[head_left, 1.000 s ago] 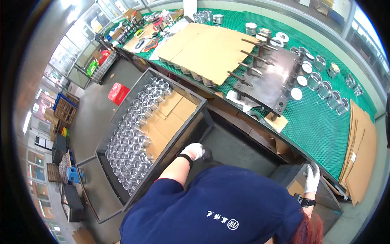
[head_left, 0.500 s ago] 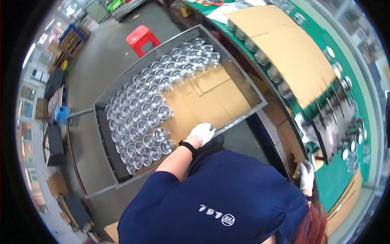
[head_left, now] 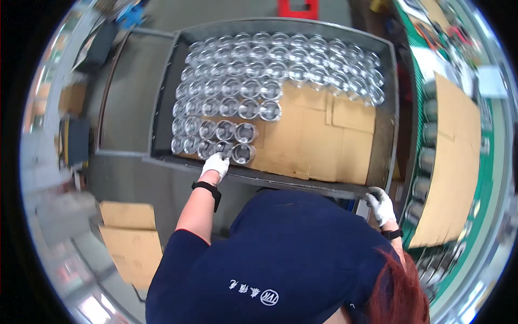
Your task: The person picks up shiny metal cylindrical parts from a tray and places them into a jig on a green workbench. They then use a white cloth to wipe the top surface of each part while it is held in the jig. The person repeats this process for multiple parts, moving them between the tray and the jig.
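Left hand (head_left: 216,163) closing on a cup (head_left: 243,153) at the bin's (head_left: 280,178) near edge, seemingly picking it; right hand (head_left: 381,205) grips the near right corner; lift next

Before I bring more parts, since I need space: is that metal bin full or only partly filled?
Partly filled. Shiny metal cylinders cover the metal bin's far and left areas; bare cardboard shows elsewhere.

Single head view, fisheye, looking steeply down from above, close
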Available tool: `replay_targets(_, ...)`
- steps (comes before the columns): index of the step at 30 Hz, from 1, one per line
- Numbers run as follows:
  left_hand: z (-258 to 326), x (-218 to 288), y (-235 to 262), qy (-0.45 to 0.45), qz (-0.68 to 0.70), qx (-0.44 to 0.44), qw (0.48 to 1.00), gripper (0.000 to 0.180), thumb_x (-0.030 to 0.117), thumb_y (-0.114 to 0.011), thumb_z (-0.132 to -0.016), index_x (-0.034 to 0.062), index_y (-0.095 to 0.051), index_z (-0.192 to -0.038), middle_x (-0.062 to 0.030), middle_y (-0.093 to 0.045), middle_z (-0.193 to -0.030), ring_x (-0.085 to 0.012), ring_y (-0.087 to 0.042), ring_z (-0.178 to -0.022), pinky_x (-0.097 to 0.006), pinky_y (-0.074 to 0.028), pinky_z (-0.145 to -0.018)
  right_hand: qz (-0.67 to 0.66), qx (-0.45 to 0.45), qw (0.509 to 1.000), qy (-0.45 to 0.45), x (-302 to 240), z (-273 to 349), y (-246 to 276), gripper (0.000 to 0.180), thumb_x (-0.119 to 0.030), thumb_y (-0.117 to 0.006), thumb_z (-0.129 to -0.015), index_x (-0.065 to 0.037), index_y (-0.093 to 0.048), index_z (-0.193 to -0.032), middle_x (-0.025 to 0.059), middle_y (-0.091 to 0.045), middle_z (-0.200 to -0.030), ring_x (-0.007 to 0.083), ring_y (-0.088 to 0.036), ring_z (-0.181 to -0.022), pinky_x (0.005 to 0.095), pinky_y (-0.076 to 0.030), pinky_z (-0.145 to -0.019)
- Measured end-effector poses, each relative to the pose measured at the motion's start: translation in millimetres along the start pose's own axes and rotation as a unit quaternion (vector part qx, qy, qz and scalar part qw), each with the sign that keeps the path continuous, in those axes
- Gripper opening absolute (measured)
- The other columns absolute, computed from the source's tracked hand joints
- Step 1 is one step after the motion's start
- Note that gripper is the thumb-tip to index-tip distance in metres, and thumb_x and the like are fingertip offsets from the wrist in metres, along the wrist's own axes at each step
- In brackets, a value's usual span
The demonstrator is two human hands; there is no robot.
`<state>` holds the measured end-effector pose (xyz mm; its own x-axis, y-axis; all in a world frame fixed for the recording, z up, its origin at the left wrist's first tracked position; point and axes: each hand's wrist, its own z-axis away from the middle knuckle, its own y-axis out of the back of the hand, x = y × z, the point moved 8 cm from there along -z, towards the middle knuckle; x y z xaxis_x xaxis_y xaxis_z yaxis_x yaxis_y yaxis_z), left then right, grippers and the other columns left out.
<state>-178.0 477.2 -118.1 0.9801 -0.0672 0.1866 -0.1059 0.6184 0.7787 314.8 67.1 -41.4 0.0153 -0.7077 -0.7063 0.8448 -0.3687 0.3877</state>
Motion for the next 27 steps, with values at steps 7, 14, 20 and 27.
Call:
replay_targets(7,-12,14,-7,0.071,0.138,0.002,0.988,0.049,0.034,-0.064,-0.092,0.0112,-0.063,-0.136,-0.0194,-0.067,-0.130,-0.0350,-0.061,-0.125,-0.042,-0.047,-0.107,0.240,-0.080,0.957,0.142,-120,-134,-60,0.028,-0.014,-0.073,-0.091,-0.001,-0.070,-0.115,0.0195,-0.075,-0.104,0.0307,-0.074,-0.097,0.0367,-0.057,-0.087)
replay_targets(14,-78,48,-34,0.041,-0.107,-0.119,0.986,0.089,0.032,-0.076,-0.082,0.0344,-0.031,-0.158,-0.0266,-0.008,-0.168,-0.0406,-0.067,-0.115,-0.046,-0.054,-0.100,0.341,-0.134,0.923,0.118,-185,-184,-142,0.032,-0.021,-0.070,-0.090,-0.002,-0.070,-0.117,0.0204,-0.075,-0.104,0.0352,-0.072,-0.101,0.0407,-0.056,-0.091)
replay_targets(20,-107,44,-57,0.018,-0.014,-0.185,0.982,0.079,0.032,-0.076,-0.080,0.0357,-0.044,-0.152,-0.0337,-0.007,-0.164,-0.0435,-0.065,-0.116,-0.044,-0.052,-0.105,0.331,-0.218,0.904,0.160,-216,-224,-256,0.052,-0.018,-0.070,-0.088,-0.006,-0.057,-0.137,0.0252,-0.067,-0.124,0.0396,-0.063,-0.119,0.0437,-0.051,-0.101)
replay_targets(27,-127,16,-99,0.078,0.064,-0.258,0.961,0.065,0.027,-0.070,-0.084,0.0335,-0.053,-0.146,-0.0314,-0.010,-0.165,-0.0449,-0.060,-0.125,-0.043,-0.048,-0.109,0.348,-0.216,0.899,0.152,-255,-293,-418,0.079,-0.030,-0.068,-0.092,-0.015,-0.028,-0.159,0.0295,-0.033,-0.157,0.0503,-0.049,-0.132,0.0469,-0.045,-0.110)
